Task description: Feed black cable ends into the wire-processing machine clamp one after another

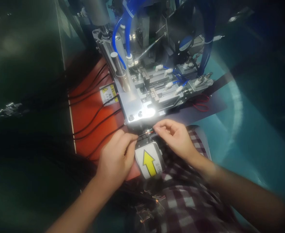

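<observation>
My left hand (115, 157) is closed in a pinch on a thin dark cable at the front of the machine (135, 100). On the other side of the small gap, my right hand (175, 137) pinches the fine coloured wires (149, 132) at the cable's end. These wires stretch between both sets of fingertips, just above a small metal fixture; their exact ends are hidden by the fingers. Directly below them sits a white block with a yellow arrow (149, 161), close to my left fingers.
Several black cables (94, 119) cross the orange-red plate (84, 97) on the left, near a warning label (108, 94). Air cylinders with blue hoses (129, 35) stand behind. A red wire loop (202, 104) lies at right. Blurred wire ends (157, 200) hang near the checked cloth (181, 200).
</observation>
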The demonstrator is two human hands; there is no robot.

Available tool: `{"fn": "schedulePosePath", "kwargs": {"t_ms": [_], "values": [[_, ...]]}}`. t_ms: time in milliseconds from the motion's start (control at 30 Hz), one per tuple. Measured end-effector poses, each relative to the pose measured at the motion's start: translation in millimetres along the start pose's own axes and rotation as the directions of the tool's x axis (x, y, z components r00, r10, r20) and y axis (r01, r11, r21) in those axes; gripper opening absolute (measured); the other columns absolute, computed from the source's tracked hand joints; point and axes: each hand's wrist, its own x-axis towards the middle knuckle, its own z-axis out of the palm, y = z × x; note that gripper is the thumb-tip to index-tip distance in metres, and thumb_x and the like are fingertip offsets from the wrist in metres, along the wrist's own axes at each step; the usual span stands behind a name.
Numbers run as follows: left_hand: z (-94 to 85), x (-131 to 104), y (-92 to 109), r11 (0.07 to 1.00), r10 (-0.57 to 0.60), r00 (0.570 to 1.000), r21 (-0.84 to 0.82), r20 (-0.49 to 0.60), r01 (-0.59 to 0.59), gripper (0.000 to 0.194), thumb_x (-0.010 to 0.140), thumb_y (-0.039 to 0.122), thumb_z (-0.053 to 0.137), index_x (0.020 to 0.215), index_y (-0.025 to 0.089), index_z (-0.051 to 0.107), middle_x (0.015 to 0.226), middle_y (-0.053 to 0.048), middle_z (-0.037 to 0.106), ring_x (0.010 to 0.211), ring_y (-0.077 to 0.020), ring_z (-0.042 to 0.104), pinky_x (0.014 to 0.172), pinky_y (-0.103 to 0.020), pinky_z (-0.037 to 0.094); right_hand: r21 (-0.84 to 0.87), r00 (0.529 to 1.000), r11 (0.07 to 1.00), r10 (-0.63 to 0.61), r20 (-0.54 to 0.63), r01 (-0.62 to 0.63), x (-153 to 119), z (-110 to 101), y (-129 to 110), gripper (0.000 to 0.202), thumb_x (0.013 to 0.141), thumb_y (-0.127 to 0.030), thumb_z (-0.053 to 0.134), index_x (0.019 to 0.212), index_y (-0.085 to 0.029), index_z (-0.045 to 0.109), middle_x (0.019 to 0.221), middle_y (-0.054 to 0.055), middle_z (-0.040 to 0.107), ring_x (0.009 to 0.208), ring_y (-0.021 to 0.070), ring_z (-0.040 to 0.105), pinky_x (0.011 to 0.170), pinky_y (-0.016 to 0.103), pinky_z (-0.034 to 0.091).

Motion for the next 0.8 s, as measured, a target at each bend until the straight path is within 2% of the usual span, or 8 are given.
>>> {"fn": "schedulePosePath", "kwargs": {"t_ms": [167,333,467,600,800], "values": [[-0.8,2,1,1.0,-0.013,1.0,0.005,0.007,0.013,0.01,0.088,0.012,0.054,0.089,0.017,0.063,0.08,-0.001,0.06,0.072,-0.0115,0.058,0.067,-0.023,0.048,-0.075,0.993,0.991,-0.112,-0.024,0.11,-3,4,1,0.009,0.081,-0.025,0.065,0.08,-0.017,0.067,0.075,0.003,0.064,0.065,0.0145,0.058,0.059,0.027,0.045],[-0.8,1,2,1.0,-0.016,1.0,0.019,0.01,0.016,0.01,0.089,0.013,0.054,0.09,0.017,0.063,0.08,-0.001,0.059,0.072,-0.0115,0.057,0.067,-0.023,0.047,-0.216,0.976,0.953,-0.216,0.013,0.213,-3,7,-2,0.009,0.085,-0.023,0.06,0.078,-0.017,0.063,0.068,0.0,0.058,0.059,0.0123,0.052,0.055,0.025,0.041],[-0.6,-1,0,0.998,0.019,1.0,0.055,0.018,-0.02,0.011,0.089,0.013,0.053,0.093,0.016,0.063,0.079,-0.001,0.058,0.072,-0.0127,0.056,0.067,-0.025,0.047,-0.31,0.954,0.906,-0.298,0.019,0.289,-1,11,-4,0.011,0.087,-0.022,0.057,0.08,-0.017,0.063,0.076,0.002,0.063,0.064,0.0134,0.056,0.059,0.026,0.042],[-1.0,-1,-3,0.987,0.117,0.988,0.102,0.1,-0.127,0.025,0.091,0.011,0.048,0.112,0.013,0.061,0.088,-0.006,0.062,0.082,-0.0173,0.056,0.074,-0.03,0.048,-0.293,0.949,0.905,-0.313,0.031,0.308,1,14,-7,0.012,0.088,-0.023,0.056,0.081,-0.017,0.064,0.08,0.004,0.065,0.07,0.0151,0.059,0.064,0.027,0.044],[-3.8,2,-1,0.963,0.179,0.971,0.175,0.161,-0.206,0.04,0.092,0.01,0.04,0.127,0.017,0.057,0.082,-0.005,0.058,0.077,-0.016,0.054,0.069,-0.028,0.048,-0.135,0.962,0.954,-0.256,0.096,0.268,-1,9,-11,0.02,0.092,-0.021,0.05,0.081,-0.016,0.067,0.084,0.004,0.067,0.081,0.0166,0.061,0.075,0.029,0.046]]}}
